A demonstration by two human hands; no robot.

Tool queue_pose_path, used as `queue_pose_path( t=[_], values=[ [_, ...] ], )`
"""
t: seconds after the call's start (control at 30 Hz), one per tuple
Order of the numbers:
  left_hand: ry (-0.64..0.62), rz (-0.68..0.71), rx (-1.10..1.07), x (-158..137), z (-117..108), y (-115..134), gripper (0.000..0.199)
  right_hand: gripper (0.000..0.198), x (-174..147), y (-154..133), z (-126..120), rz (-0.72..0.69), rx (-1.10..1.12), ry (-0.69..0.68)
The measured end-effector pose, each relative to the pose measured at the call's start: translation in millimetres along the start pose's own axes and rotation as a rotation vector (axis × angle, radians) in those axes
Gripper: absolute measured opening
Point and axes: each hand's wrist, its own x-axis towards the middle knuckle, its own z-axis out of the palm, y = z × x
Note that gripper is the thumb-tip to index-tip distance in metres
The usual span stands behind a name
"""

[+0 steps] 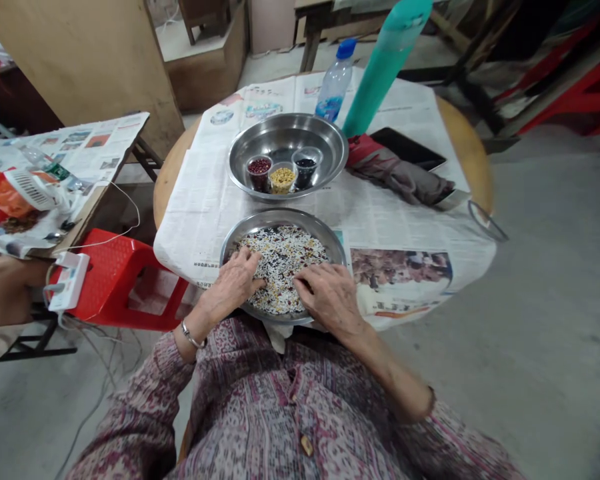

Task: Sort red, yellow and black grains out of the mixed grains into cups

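A shallow metal basin (336, 241) at the table's front edge holds a mix of white grains (280, 267) with scattered red, yellow and black beans. Over its left side rests my left hand (235, 275), thumb and fingers apart, fingertips on the grains. My right hand (330, 293) lies over the right side with its fingers curled and the thumb against them; whatever they hold is hidden. Behind stands a larger metal basin (290, 133) with three clear cups: one of red beans (259, 168), one of yellow pieces (283, 179) and one of black beans (306, 167).
Newspaper (195, 200) covers the round table. At its back are a water bottle (336, 83), a teal cylinder (385, 67) and a folded umbrella (400, 173) beside a dark flat case (410, 148). A red stool (115, 277) with a power strip (69, 283) stands left, near another person's leg.
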Motion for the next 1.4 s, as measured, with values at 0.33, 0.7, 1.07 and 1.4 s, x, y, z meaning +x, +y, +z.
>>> queue_pose_path(
  t=[0.33,0.7,1.07,1.4],
  values=[
    [0.004,0.087,-0.237,20.7,12.7,23.0,0.053,0.014,-0.7,-5.6,3.8,0.102,0.217,0.250],
    [-0.055,0.191,-0.074,30.1,12.2,32.1,0.021,0.015,-3.7,-6.6,4.5,0.125,0.228,0.263],
    [0.210,0.003,0.005,30.8,15.0,-4.5,0.027,0.014,-3.2,-5.4,4.6,0.105,0.237,0.291],
    [0.072,0.159,-0.175,48.8,22.0,26.4,0.017,0.015,-4.1,-4.8,5.9,0.116,0.232,0.277]
  ],
)
